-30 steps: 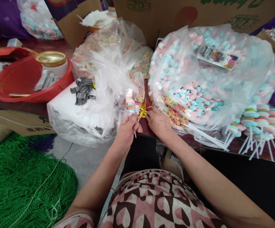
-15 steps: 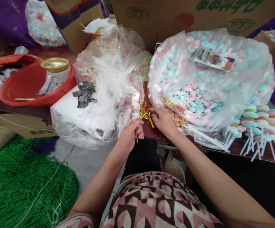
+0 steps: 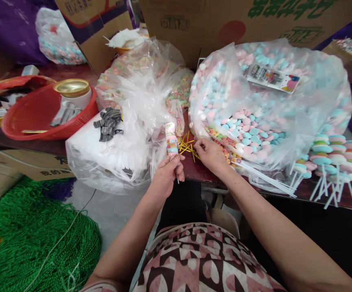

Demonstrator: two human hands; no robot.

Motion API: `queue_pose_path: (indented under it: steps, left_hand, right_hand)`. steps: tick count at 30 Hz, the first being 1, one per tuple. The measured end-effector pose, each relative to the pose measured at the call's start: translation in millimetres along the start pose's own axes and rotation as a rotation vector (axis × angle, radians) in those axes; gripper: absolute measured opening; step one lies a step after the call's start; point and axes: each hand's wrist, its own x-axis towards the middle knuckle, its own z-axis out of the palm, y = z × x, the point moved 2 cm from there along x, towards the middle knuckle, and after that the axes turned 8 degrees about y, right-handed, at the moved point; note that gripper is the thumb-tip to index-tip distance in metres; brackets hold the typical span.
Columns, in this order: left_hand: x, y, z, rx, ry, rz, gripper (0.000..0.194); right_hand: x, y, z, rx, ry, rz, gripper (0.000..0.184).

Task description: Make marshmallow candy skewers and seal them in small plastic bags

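My left hand [image 3: 166, 175] is closed around the stick of a marshmallow skewer [image 3: 172, 145], held upright. A clear printed wrapper covers its pastel candies, and the white stick pokes out below the fingers. To the right, my right hand [image 3: 210, 154] has its thumb and fingertips pinched together at the edge of a loose pile of gold twist ties [image 3: 186, 145]. Whatever is between those fingertips is too small to make out. Beside this hand lie ring-shaped candies [image 3: 227, 152] and a bundle of white sticks [image 3: 267, 178].
A big clear bag of pastel marshmallows [image 3: 312, 89] fills the right side. Unwrapped marshmallow skewers [image 3: 337, 154] stand at the table's right edge. Leftward are a plastic bag of white wrappers [image 3: 84, 142] and a red basket [image 3: 14, 121]. Green cord [image 3: 42, 239] is heaped below.
My left hand and the wrapped skewer have shifted slightly, and more of the printed wrapper top shows. My right hand has drawn slightly right from the twist ties, its fingers more tightly pinched.
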Motion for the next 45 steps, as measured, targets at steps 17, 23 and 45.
queue_pose_path:
  steps: [17, 23, 45]
  left_hand:
    - [0.1, -2.1, 2.3, 0.001, 0.022, 0.011, 0.029]
    - [0.3, -5.8, 6.2, 0.022, -0.018, -0.003, 0.03]
    - [2.0, -33.9, 49.6, 0.124, -0.179, -0.046, 0.023]
  right_hand:
    - [-25.0, -2.0, -10.5, -0.033, -0.055, 0.073, 0.019]
    - [-20.0, 13.6, -17.4, 0.371, -0.006, 0.252, 0.026]
    - [-51.1, -9.8, -42.9, -0.037, 0.301, -0.425, 0.02]
